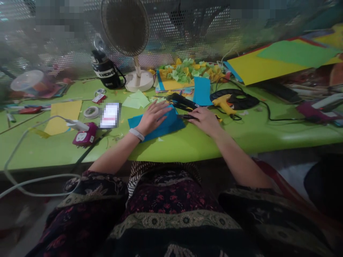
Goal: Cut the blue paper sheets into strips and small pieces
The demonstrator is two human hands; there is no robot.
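Note:
My left hand lies with fingers outstretched on a blue paper sheet, which rests on the green tabletop near its front edge. Part of the sheet is raised or folded under the fingers. At the sheet's right edge, my right hand is closed on a slim dark tool whose tip points left over the paper. Its exact kind is hard to make out. Just behind the hand lies a larger black tool, slanting toward my right fingers. A yellow glue gun sits to the right.
Behind are a white-based fan, a black bottle and a heap of green and yellow paper pieces. To the left are a phone, a tape roll and a purple plug adapter with a cable. Coloured sheets lie right.

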